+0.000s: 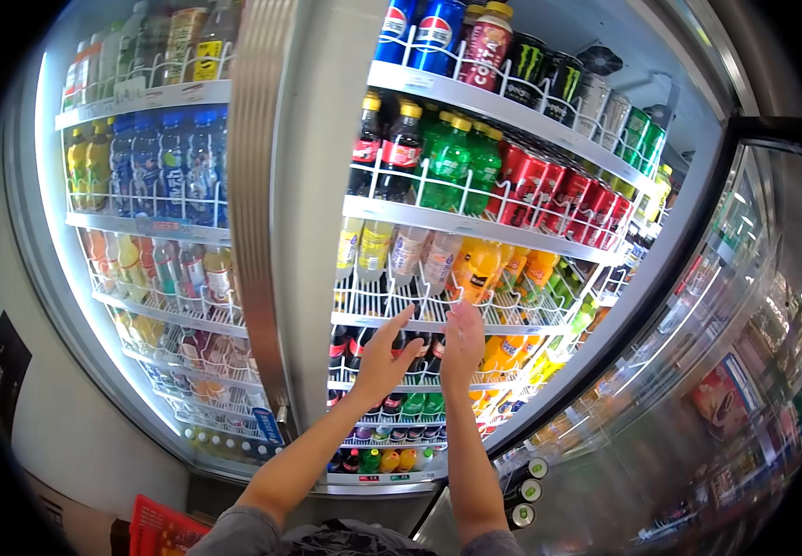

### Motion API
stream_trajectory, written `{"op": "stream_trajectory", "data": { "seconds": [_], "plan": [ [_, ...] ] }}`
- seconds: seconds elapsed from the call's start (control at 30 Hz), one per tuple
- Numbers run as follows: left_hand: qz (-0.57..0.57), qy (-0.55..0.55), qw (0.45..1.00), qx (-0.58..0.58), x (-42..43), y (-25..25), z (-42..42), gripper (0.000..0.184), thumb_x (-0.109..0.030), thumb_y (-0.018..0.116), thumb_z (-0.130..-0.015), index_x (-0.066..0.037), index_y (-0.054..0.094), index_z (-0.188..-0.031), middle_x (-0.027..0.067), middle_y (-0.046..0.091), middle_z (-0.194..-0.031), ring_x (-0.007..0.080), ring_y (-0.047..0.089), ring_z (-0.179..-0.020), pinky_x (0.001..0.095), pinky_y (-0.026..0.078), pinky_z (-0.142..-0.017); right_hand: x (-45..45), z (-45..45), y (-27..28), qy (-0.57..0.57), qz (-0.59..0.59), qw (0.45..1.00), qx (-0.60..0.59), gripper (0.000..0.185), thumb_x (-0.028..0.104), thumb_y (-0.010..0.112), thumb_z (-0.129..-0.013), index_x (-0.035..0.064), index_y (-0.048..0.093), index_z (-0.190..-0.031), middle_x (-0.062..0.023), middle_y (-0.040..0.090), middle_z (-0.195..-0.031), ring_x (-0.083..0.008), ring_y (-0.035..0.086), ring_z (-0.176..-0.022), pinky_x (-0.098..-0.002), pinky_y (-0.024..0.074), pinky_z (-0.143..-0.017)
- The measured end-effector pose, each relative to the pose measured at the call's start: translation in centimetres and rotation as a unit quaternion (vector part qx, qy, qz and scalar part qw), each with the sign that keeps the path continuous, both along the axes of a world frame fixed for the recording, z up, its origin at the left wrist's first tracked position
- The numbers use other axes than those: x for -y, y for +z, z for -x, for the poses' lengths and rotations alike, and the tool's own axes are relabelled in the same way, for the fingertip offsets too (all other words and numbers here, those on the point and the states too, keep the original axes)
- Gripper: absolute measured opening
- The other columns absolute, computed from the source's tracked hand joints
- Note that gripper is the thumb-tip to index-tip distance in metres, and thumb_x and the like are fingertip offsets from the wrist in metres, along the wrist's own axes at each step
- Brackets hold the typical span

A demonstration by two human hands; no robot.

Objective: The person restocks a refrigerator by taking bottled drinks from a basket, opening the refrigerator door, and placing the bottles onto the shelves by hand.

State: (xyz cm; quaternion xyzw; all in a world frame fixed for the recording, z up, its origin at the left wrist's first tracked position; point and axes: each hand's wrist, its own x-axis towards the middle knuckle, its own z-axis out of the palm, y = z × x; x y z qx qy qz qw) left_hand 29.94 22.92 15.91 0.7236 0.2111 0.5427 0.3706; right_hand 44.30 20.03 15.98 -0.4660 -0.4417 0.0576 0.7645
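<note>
My left hand [388, 355] is raised in front of the open drinks fridge, its thumb and fingers spread and nothing in it. Beside it, my right hand [462, 345] points upward with its fingers stretched out, and I see nothing in its grasp. Its fingertips overlap the lower end of an orange drink bottle [477, 267] on the third shelf; whether they touch it I cannot tell. Left of that bottle stand pale bottles [408, 250] and a yellow-labelled bottle [376, 248]. The wire shelf [391, 304] runs just above my left fingertips.
Higher shelves hold green bottles [447, 157], red cans [549, 190] and black cans [525, 69]. The glass door [623, 408] swings out on the right, with several cans [524, 514] low beside it. A closed fridge section [155, 222] fills the left; a red crate [155, 528] sits lower left.
</note>
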Motion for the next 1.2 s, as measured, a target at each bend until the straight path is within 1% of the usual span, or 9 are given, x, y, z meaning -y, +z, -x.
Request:
{"op": "stream_trajectory", "data": {
  "seconds": [0.03,0.1,0.17,0.27,0.5,0.83,0.9,1.07,1.2],
  "plan": [
    [0.031,-0.027,0.999,0.029,0.0,-0.6,0.8,0.054,-0.014,0.065,-0.090,-0.004,0.047,-0.140,0.0184,0.057,-0.131,0.0300,0.056,-0.120,0.0368,0.042,-0.102,0.2,1.2,0.0,0.010,-0.015,1.000,-0.003,0.037,0.007,0.057,-0.095,-0.0023,0.051,-0.129,-0.0123,0.060,-0.122,-0.0182,0.060,-0.108,-0.0302,0.0488,-0.092],
    [-0.012,0.004,1.000,0.004,0.5,-0.5,3.1,0.057,-0.016,0.068,-0.089,-0.006,0.047,-0.141,0.0134,0.056,-0.134,0.0244,0.056,-0.120,0.0353,0.043,-0.101,0.7,3.6,0.4,0.029,-0.015,0.999,-0.012,0.037,0.007,0.057,-0.094,-0.0022,0.051,-0.130,-0.0116,0.060,-0.120,-0.0177,0.060,-0.108,-0.0298,0.0472,-0.093],
    [-0.018,0.024,1.000,-0.003,1.6,0.1,5.2,0.057,-0.019,0.069,-0.089,-0.007,0.047,-0.141,0.0141,0.059,-0.129,0.0239,0.057,-0.118,0.0359,0.044,-0.101,1.1,5.7,0.5,0.070,-0.013,0.997,0.025,0.041,0.008,0.056,-0.095,-0.0012,0.047,-0.134,-0.0146,0.058,-0.124,-0.0200,0.059,-0.110,-0.0310,0.0492,-0.091],
    [0.013,0.018,1.000,0.022,3.6,0.8,8.4,0.056,-0.016,0.070,-0.089,-0.006,0.049,-0.139,0.0148,0.062,-0.124,0.0238,0.059,-0.116,0.0349,0.044,-0.101,1.7,9.4,0.8,0.115,-0.018,0.993,-0.020,0.043,0.007,0.058,-0.094,-0.0023,0.046,-0.135,-0.0146,0.059,-0.123,-0.0197,0.059,-0.111,-0.0305,0.0471,-0.094],
    [0.005,0.050,0.998,0.038,6.0,-0.5,15.8,0.057,-0.010,0.069,-0.088,-0.001,0.047,-0.139,0.0163,0.061,-0.127,0.0240,0.059,-0.117,0.0344,0.044,-0.102,4.2,15.6,0.3,0.176,-0.024,0.982,-0.068,0.046,0.005,0.059,-0.093,-0.0038,0.045,-0.135,-0.0162,0.058,-0.122,-0.0198,0.060,-0.110,-0.0299,0.0491,-0.092],
    [0.080,0.134,0.985,0.071,11.8,-4.2,27.2,0.052,-0.008,0.064,-0.092,-0.002,0.046,-0.140,0.0131,0.058,-0.132,0.0204,0.058,-0.119,0.0334,0.044,-0.101,9.0,24.3,-4.0,0.352,0.010,0.934,0.054,0.049,0.011,0.063,-0.091,-0.0043,0.047,-0.135,-0.0178,0.060,-0.124,-0.0237,0.060,-0.113,-0.0355,0.0460,-0.097],
    [0.099,0.166,0.978,0.077,13.2,-6.2,29.1,0.052,-0.007,0.064,-0.092,-0.002,0.045,-0.141,0.0128,0.058,-0.132,0.0204,0.057,-0.119,0.0336,0.044,-0.101,10.0,25.5,-5.1,0.383,0.042,0.919,0.090,0.058,0.016,0.066,-0.091,-0.0057,0.041,-0.139,-0.0193,0.057,-0.128,-0.0261,0.058,-0.118,-0.0371,0.0447,-0.101],
    [0.132,0.247,0.948,0.150,18.2,-9.2,32.0,0.051,-0.005,0.065,-0.090,0.000,0.048,-0.138,0.0142,0.057,-0.133,0.0201,0.058,-0.116,0.0312,0.047,-0.097,12.9,28.3,-7.8,0.478,0.088,0.871,0.067,0.061,0.001,0.066,-0.087,-0.0037,0.040,-0.143,-0.0198,0.053,-0.137,-0.0271,0.052,-0.127,-0.0382,0.0405,-0.108],
    [0.171,0.298,0.923,0.174,23.1,-12.4,33.5,0.050,-0.009,0.064,-0.092,-0.001,0.047,-0.139,0.0138,0.057,-0.132,0.0196,0.058,-0.114,0.0318,0.046,-0.097,15.1,29.7,-11.3,0.529,0.152,0.834,0.038,0.068,0.000,0.070,-0.085,-0.0022,0.037,-0.145,-0.0182,0.050,-0.140,-0.0246,0.051,-0.129,-0.0358,0.0425,-0.106]
  ]
}}
